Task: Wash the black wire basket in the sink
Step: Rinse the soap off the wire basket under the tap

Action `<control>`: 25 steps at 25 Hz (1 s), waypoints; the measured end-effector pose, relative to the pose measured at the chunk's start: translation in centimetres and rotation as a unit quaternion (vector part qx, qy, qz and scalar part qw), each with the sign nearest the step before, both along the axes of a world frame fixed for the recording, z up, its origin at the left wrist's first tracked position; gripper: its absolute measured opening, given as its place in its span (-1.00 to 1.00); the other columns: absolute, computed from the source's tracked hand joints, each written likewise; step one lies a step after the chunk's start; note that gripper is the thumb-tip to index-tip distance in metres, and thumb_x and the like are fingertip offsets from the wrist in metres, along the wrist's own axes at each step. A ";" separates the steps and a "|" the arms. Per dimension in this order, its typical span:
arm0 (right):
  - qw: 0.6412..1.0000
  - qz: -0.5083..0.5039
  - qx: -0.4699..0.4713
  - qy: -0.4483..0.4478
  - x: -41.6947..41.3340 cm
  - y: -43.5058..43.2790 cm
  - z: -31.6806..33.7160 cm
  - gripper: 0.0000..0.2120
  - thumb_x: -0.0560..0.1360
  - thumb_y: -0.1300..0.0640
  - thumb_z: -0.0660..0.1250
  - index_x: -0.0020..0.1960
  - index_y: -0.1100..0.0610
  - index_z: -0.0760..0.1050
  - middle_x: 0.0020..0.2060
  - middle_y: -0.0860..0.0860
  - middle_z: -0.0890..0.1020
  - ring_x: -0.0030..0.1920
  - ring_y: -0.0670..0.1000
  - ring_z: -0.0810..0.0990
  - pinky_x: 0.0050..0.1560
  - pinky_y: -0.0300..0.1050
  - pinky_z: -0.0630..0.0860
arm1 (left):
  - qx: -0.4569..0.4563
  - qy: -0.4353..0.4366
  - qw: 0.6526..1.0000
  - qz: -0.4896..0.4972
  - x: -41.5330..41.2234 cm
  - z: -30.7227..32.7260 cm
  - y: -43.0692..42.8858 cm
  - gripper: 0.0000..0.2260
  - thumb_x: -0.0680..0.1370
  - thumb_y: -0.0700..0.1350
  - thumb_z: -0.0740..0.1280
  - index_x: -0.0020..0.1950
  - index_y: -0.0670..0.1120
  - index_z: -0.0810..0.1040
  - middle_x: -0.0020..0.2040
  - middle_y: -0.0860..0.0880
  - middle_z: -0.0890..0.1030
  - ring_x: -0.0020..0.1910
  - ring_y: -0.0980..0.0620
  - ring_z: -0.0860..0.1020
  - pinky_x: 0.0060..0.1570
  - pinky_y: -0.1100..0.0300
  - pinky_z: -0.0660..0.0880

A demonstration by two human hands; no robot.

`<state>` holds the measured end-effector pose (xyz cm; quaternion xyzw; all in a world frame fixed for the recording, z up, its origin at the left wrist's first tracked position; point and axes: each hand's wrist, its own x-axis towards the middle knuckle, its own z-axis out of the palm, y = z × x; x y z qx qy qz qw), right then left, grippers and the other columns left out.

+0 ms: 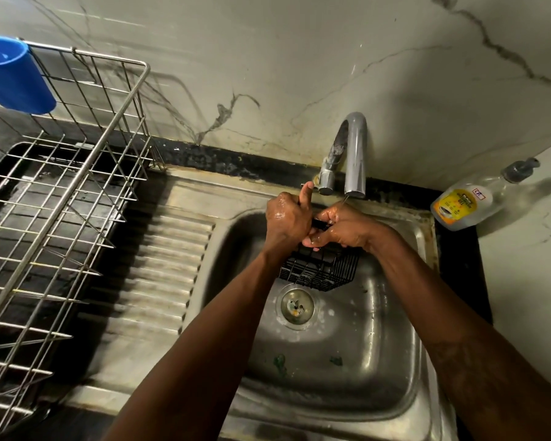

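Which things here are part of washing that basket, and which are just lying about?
Part of the job: black wire basket, left hand and right hand gripping it, tap, sink.

Lying about: metal dish rack, blue cup, soap dispenser bottle.

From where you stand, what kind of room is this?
Probably a home kitchen, at the washing-up spot: a steel sink with tap, a wire dish rack beside it, and a pump bottle on the counter.
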<state>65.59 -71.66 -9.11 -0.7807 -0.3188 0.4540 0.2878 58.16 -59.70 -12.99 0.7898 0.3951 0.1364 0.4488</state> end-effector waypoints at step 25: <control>0.935 -0.195 0.212 -0.208 -4.2 -2.5 -2.6 -0.54 0.57 -0.11 0.39 -0.41 0.08 0.42 -0.52 -0.07 0.46 -0.48 -0.07 0.42 -0.33 -0.19 0.45 | -0.172 -0.101 0.977 0.076 -3.2 -1.2 2.4 -0.44 0.56 0.32 0.24 -0.44 -0.03 0.22 -0.55 0.05 0.28 -0.59 0.13 0.26 -0.45 0.26 0.34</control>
